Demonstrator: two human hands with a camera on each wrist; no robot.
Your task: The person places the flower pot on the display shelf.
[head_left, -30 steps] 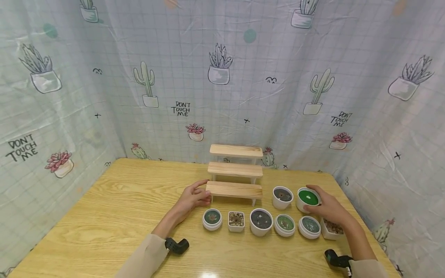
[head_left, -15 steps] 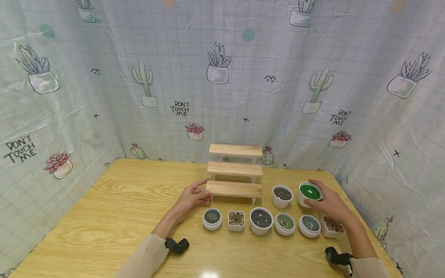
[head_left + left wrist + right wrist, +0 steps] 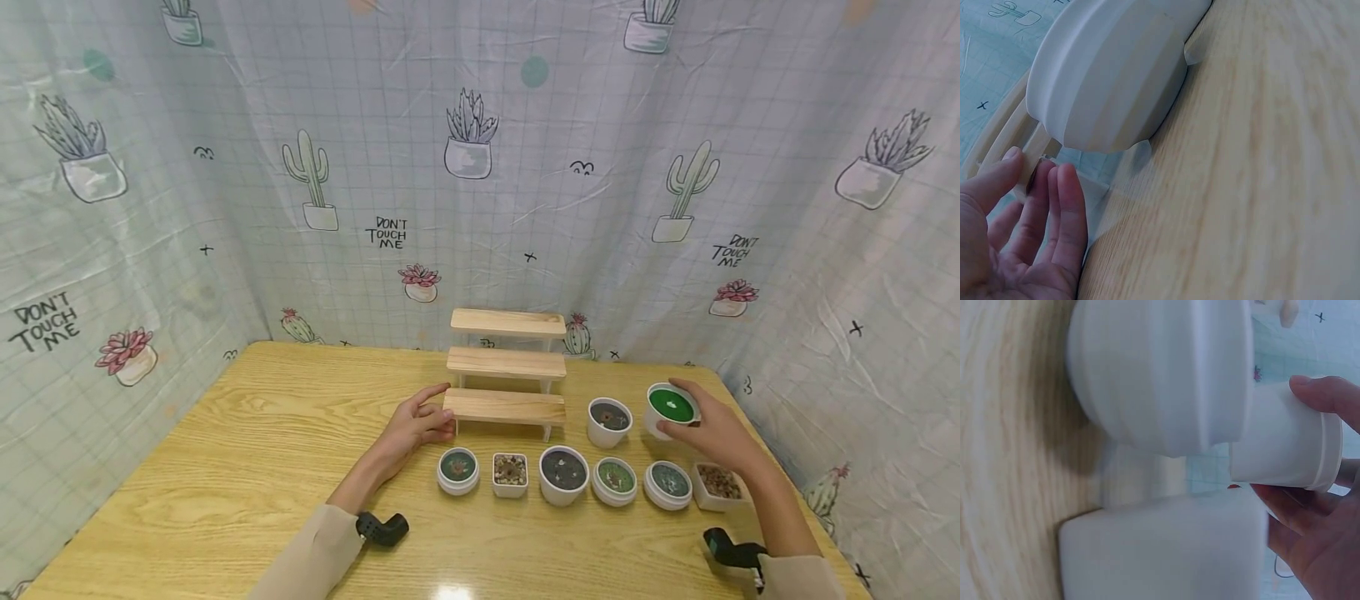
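Note:
In the head view, a tiered display stand (image 3: 505, 406) with three wooden steps stands at the back of the table. My left hand (image 3: 415, 423) pinches the left end of its lowest step, thumb on top and fingers at the side, as the left wrist view shows. To the right, my right hand (image 3: 718, 429) grips a round white pot (image 3: 670, 406) with a green top, thumb and fingers around its sides. In the right wrist view the pot's wall (image 3: 1279, 437) shows beyond two nearer white pots. A round pot with a dark grey top (image 3: 609, 418) stands left of it.
Along the front stand a dark-green-topped pot (image 3: 457, 468), a square pot of pebbles (image 3: 510, 473), a larger grey-topped pot (image 3: 563, 473), two low round pots (image 3: 615, 479) and a rectangular pebble pot (image 3: 720, 483). A printed curtain (image 3: 375, 167) surrounds the table (image 3: 225, 467).
My right hand has moved the green-topped pot a little up and away in the head view, showing more of the rectangular pebble pot. The left hand stays on the stand.

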